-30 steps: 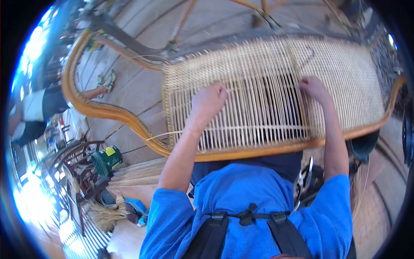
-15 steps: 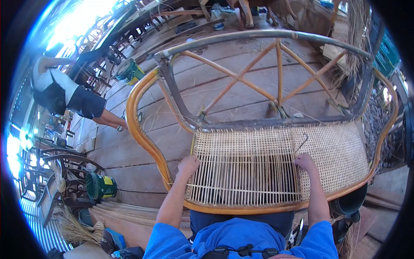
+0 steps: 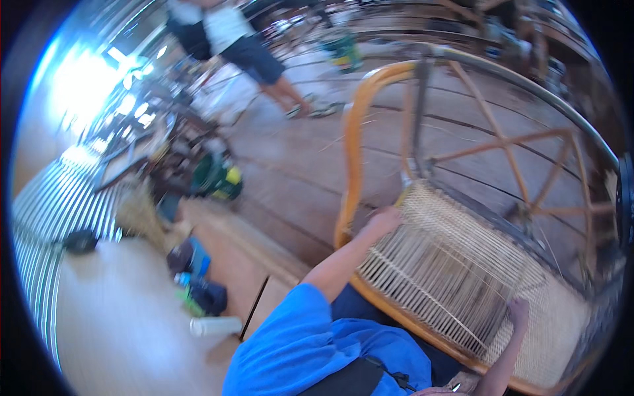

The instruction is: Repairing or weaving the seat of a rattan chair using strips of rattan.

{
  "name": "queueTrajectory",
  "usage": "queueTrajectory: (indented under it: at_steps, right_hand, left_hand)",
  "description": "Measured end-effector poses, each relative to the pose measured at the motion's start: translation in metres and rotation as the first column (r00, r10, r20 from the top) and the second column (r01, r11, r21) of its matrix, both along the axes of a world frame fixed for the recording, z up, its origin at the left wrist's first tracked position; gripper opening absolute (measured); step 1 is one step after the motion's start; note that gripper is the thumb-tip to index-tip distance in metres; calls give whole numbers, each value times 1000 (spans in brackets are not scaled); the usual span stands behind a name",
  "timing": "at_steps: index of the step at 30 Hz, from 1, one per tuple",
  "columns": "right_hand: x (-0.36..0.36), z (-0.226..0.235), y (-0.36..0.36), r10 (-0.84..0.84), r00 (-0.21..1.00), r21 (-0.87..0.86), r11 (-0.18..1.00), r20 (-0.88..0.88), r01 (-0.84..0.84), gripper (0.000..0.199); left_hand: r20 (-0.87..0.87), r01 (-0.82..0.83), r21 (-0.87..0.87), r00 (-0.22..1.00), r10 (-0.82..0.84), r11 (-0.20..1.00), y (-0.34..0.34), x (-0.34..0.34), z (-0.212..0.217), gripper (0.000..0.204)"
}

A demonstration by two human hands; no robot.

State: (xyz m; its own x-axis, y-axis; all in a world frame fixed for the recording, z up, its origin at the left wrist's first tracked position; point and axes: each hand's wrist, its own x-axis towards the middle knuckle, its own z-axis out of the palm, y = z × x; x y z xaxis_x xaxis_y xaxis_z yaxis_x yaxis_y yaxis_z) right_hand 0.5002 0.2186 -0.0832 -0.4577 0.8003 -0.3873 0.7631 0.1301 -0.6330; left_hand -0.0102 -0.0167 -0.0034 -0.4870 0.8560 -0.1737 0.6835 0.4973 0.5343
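Note:
A rattan bench seat (image 3: 442, 280) of pale cane lies before me. On its left part, strands run mostly one way with gaps between them; on the right part the weave (image 3: 555, 323) is dense. My left hand (image 3: 387, 220) is closed at the seat's left edge, near the curved armrest (image 3: 353, 145). My right hand (image 3: 519, 313) is closed too, its fingers low against the strands where the open part meets the dense weave. What either hand grips is hidden or too small to make out. The picture is smeared by motion.
The bench's crossed-pole backrest (image 3: 505, 142) rises beyond the seat. Left of me are a wooden board (image 3: 224, 228), a white cylinder (image 3: 216, 326), a dark bundle (image 3: 206, 296) and a fibre bunch (image 3: 142, 214). Green buckets (image 3: 218, 177) stand farther off. Another person (image 3: 247, 56) stands at the far left.
The whole view has swung to the left, so the bench sits farther right and tilted. Both hands stay at about the same places on the seat.

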Motion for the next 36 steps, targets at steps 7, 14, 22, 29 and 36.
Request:
queueTrajectory:
  at_steps: [7, 14, 22, 29, 36]
  right_hand:
    - [-17, 1, -7, -99, 991, -32, 994, 94, 102, 24]
    - [-8, 1, -10, -40, 998, -13, 999, 51, 41, 21]
    - [65, -79, 9, 258, 904, 480, 779, 341, -403, 23]
    - [-34, -27, 31, -63, 994, -67, 995, 91, 69, 23]
    - [-10, -31, 40, -77, 992, -64, 994, 103, 84, 23]
  left_hand:
    - [196, -347, -114, 911, 364, 931, -17, 6, 14, 24]
    - [188, -382, -76, 902, 390, 921, -25, 11, 5, 21]
    - [231, -339, -50, 911, 341, 939, -7, 11, -32, 24]
    - [282, -427, -16, 866, 414, 904, 12, -27, -45, 22]
    - [16, -381, -83, 923, 384, 921, 54, -17, -66, 25]
